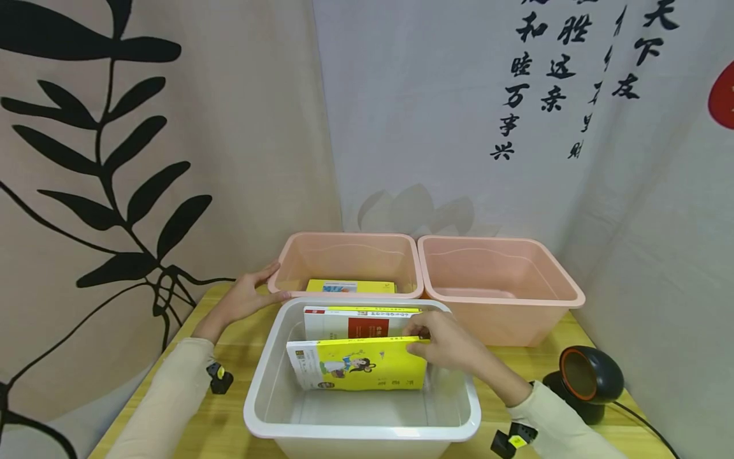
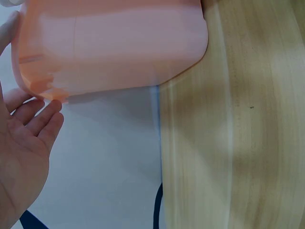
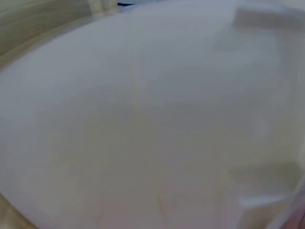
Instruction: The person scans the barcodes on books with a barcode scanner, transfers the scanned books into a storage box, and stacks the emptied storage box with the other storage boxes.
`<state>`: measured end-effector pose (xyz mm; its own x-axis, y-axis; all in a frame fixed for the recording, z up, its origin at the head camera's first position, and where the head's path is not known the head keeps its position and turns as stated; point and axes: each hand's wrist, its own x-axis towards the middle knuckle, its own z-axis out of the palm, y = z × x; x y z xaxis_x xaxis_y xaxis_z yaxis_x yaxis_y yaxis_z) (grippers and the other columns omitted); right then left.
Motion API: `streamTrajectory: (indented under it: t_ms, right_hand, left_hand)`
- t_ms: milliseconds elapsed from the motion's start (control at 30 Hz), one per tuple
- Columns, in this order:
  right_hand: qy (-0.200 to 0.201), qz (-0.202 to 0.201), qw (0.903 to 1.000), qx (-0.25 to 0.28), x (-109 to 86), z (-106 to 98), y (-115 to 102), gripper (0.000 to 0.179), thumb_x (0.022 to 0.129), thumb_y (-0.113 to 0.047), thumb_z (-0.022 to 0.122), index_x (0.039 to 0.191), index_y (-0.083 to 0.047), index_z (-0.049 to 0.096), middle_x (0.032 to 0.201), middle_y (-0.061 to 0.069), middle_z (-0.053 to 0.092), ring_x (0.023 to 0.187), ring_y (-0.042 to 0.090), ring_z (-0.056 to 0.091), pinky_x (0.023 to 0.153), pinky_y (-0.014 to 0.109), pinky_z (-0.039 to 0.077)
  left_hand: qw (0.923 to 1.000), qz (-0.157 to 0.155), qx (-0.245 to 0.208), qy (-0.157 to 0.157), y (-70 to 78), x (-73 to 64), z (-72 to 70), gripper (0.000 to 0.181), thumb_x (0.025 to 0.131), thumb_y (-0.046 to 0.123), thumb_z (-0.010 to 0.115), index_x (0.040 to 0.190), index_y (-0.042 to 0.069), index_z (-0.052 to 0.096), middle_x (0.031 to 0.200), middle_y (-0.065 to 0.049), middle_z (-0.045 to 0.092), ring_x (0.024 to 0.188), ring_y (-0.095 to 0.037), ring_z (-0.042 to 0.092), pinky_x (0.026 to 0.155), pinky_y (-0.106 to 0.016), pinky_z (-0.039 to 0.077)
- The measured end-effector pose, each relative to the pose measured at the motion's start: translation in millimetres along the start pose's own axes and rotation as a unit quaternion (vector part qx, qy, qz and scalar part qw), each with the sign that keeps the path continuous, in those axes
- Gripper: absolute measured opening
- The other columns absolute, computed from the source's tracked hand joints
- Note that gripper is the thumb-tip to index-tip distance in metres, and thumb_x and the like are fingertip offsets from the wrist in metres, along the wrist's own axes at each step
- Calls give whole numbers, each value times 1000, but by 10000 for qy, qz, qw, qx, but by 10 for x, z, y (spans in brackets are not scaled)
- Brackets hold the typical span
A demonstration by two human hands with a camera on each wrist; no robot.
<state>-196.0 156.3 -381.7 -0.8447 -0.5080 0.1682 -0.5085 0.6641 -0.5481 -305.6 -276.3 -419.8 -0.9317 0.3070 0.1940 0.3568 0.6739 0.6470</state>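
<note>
Head view: a right hand (image 1: pixel 444 341) is at a yellow book (image 1: pixel 395 366), its grip pinching the upper right corner, thumb in front. The book is upright inside a white bin (image 1: pixel 361 433), cover facing the camera, with a white book (image 1: pixel 327 326) just behind it. Beyond the white bin, 2 pink bins sit side by side on a wooden bench (image 1: pixel 241 344); the left pink bin (image 1: pixel 344 255) holds another yellow book (image 1: pixel 367 287). A left hand (image 1: pixel 243 303) touches that bin's left rim. A black device (image 1: pixel 604 373) with a cord is at the right.

Left wrist view: the left hand's grip is released, fingers loose against the pink rim.

Right wrist view: a blurred pale surface fills most of it; I cannot tell the grip here.
</note>
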Motion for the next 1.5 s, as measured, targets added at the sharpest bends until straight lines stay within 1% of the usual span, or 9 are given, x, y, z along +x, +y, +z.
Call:
streamTrajectory:
  t_ms: [100,300,433,533,733,867,1033,1300,1500]
  right_hand:
    - [-155,-346,9988,304,-9,-7,-14,9,89,-10,79,96,-13,74,88,-9,69,77,7,59,69,24,53]
    - [-170,-510,9970,562,-25,13,-56,7,92,-14,76,99,-15,73,95,-8,72,79,6,61,69,24,54]
    - [-151,-426,9966,689,-22,26,-76,8,93,-13,75,100,-16,73,96,-7,74,70,5,57,64,24,52]
    - [-71,-330,9964,779,-21,38,-85,8,93,-13,76,100,-16,74,99,-5,76,67,3,57,66,23,52]
    - [328,135,9921,1203,-27,63,-82,9,91,-15,78,100,-15,76,101,-3,75,66,8,56,58,22,50]
    - [609,389,9847,1585,-28,55,-73,15,92,-15,78,105,-9,76,94,0,74,65,12,58,53,19,45]
    - [731,609,9765,1933,-39,34,-63,17,91,-15,78,106,-7,76,87,1,73,63,13,57,52,18,41]
    - [954,1128,9446,2932,-75,-37,-64,27,91,-16,78,114,-3,75,98,10,78,75,20,69,64,19,54]
    - [1205,1207,9291,3282,-88,-100,-97,30,90,-13,79,118,-1,74,101,13,78,79,22,74,70,23,60]
  left_hand:
    - [10000,-11,32,19,-11,5,3,97,89,56,74,161,7,30,167,-13,25,149,-44,32,115,-66,33]
    - [10000,-61,75,9,-3,-2,5,98,89,58,73,161,8,29,168,-13,24,150,-44,31,115,-66,32]
    - [9999,-67,77,8,10,-4,-1,99,89,58,74,161,7,29,168,-13,24,150,-44,30,116,-67,31]
    - [9999,-67,88,9,16,-4,-6,99,89,57,74,161,6,29,168,-13,24,150,-44,30,116,-66,31]
    - [9999,-106,82,-18,26,-2,-5,100,88,58,74,161,5,29,168,-12,23,150,-44,31,116,-66,31]
    - [9999,-96,63,-7,30,1,-5,100,88,58,74,161,6,28,168,-12,23,150,-44,31,116,-66,32]
    - [9999,-114,72,-3,29,-1,-9,101,88,59,73,161,5,28,168,-14,23,150,-45,31,115,-66,32]
    - [10000,-95,23,4,23,-7,-2,100,89,57,73,161,6,27,168,-14,23,150,-45,31,115,-67,31]
    - [10000,-50,-14,17,22,-19,3,99,90,55,74,161,6,27,168,-15,23,150,-45,31,115,-66,32]
